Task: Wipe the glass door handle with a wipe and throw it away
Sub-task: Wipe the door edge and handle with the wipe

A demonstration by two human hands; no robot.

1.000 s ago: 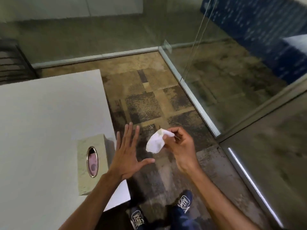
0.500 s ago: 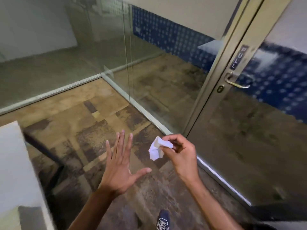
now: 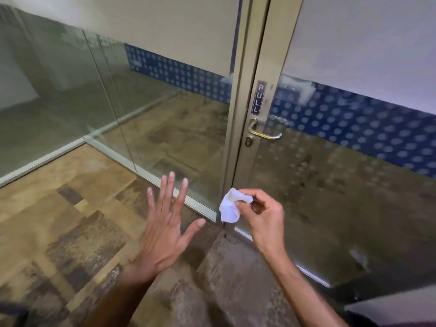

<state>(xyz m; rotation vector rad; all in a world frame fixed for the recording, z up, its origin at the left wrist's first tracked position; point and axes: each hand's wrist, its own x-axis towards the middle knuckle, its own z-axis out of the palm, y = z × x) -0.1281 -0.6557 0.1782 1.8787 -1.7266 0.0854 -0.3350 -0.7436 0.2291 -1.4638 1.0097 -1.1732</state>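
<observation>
Right hand [image 3: 264, 215] pinches a crumpled wipe [image 3: 230, 206] well below the door handle [image 3: 265, 133]; left hand [image 3: 165, 232] spread, empty

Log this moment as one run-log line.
phase: approach | right hand: pinching wipe | left hand: open, empty | door handle: untouched

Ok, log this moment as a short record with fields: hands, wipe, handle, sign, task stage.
left hand: open, fingers spread, holding nothing
right hand: pinching the wipe
wipe: white, crumpled, held low, apart from the handle
door handle: brass lever on the glass door's frame, untouched
sign: reads PULL, above the handle
task stage: wiping not yet begun
</observation>
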